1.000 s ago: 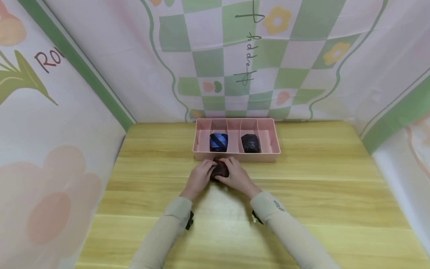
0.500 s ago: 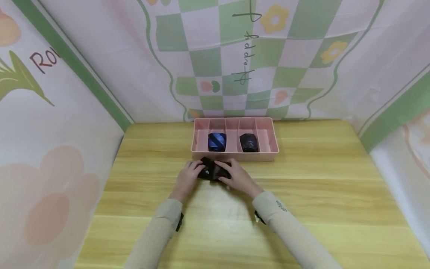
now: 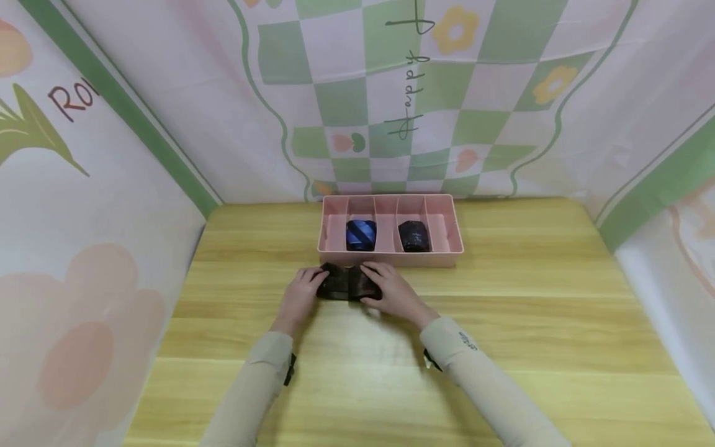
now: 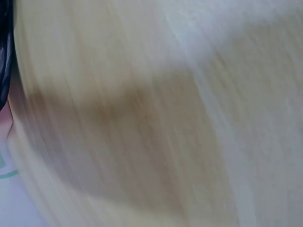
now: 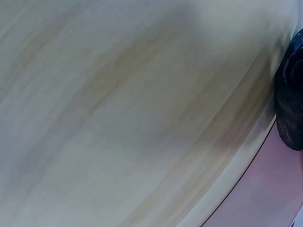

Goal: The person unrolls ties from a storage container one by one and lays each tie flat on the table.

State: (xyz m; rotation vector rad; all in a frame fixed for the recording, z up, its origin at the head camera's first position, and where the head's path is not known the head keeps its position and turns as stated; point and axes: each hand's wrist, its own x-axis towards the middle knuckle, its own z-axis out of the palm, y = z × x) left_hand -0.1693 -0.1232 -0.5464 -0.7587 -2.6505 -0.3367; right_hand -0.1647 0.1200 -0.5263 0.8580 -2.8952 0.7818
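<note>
A dark necktie (image 3: 335,284), partly unrolled, lies on the table just in front of the pink box. My left hand (image 3: 299,297) pinches its flat loose end. The right hand (image 3: 395,293) grips the rolled part, its fingers curled over the top. At the right edge of the right wrist view the roll (image 5: 289,106) shows its coiled side. Only a shiny dark strip of the necktie (image 4: 4,52) appears at the left edge of the left wrist view. Neither hand shows in the wrist views.
The divided pink box (image 3: 386,257) stands at the table's back, against the patterned curtain (image 3: 346,102). One compartment holds a blue striped rolled tie (image 3: 361,235), another a dark rolled tie (image 3: 414,236). Wooden table (image 3: 536,323) surface extends on both sides.
Both hands were together on the compact roll. My left hand has moved left, drawing out the necktie's end into a flat strip. The right hand has stayed nearly in place.
</note>
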